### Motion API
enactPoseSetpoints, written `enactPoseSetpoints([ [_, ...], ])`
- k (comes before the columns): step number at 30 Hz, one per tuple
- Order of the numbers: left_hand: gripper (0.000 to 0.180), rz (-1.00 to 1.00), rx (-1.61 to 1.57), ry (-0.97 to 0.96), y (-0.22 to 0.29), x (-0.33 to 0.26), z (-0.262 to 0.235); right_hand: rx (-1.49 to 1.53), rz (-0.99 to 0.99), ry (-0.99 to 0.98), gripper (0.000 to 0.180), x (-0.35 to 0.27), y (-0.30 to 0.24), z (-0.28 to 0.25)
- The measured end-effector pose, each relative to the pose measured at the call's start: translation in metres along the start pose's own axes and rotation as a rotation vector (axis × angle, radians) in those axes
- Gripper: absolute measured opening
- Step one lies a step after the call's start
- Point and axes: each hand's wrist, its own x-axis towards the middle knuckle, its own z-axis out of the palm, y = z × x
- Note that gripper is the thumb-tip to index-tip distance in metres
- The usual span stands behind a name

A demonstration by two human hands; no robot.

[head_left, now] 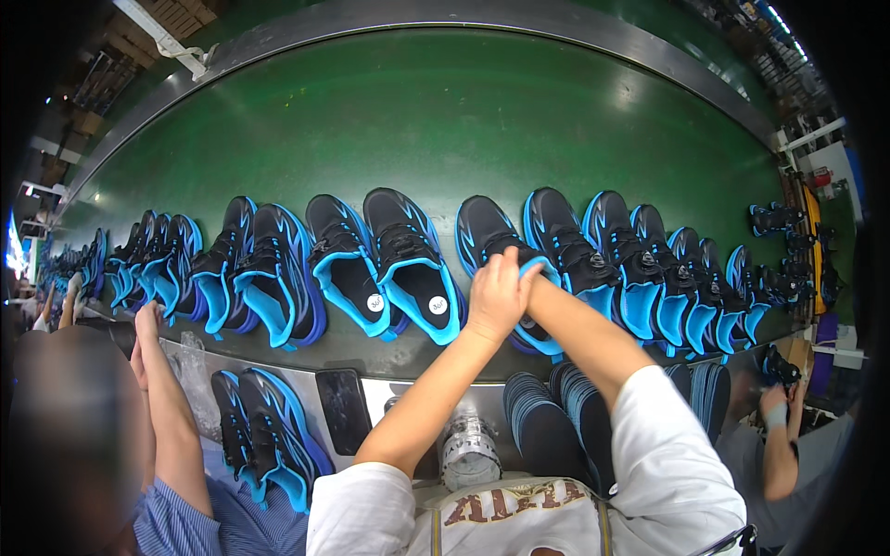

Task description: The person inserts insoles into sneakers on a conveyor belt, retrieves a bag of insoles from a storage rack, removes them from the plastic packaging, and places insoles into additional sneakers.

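Note:
Both of my hands are at one black and blue sneaker (484, 222), which lies toe-away on the green belt in front of me. My left hand (498, 295) is closed on its collar and tongue. Close against it, my right hand (536, 280) reaches to the shoe's opening, its fingers mostly hidden by the left hand and the shoe. Just left stands a pair of matching sneakers (400, 215) whose insoles bear round white stickers. To the right is another sneaker (554, 218) with a bright blue lining.
Rows of similar sneakers (271, 232) line the belt (417, 111) both ways. Along the metal ledge are stacked dark insoles (547, 431), a clear jar (470, 454), a black phone (344, 408) and another pair of sneakers (269, 417). Co-workers sit at left (176, 445) and right (779, 454).

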Motion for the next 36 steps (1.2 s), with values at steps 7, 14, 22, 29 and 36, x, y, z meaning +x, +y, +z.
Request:
enactPoseSetpoints([
  [7, 0.032, -0.271, 0.101, -0.046, 0.003, 0.023, -0.022, -0.183, -0.148, -0.092, 0.05, -0.103, -0.017, -0.002],
  [14, 0.026, 0.348, 0.475, -0.272, -0.006, 0.026, -0.023, 0.141, -0.222, 1.018, 0.021, -0.126, -0.011, 0.066],
  [22, 0.014, 0.438, 0.595, -0.504, 0.003, 0.029, -0.043, 0.414, -0.156, 1.064, 0.017, -0.157, -0.012, 0.089],
  [29, 0.014, 0.494, 0.509, -0.458, -0.023, 0.068, -0.077, 1.21, -0.713, 1.496, 0.025, -0.243, -0.067, 0.032],
  [36, 0.017, 0.003, -0.193, -0.427, 0.047, 0.007, -0.127, 1.887, -1.179, 1.693, 0.033, -0.347, -0.116, 0.05],
])
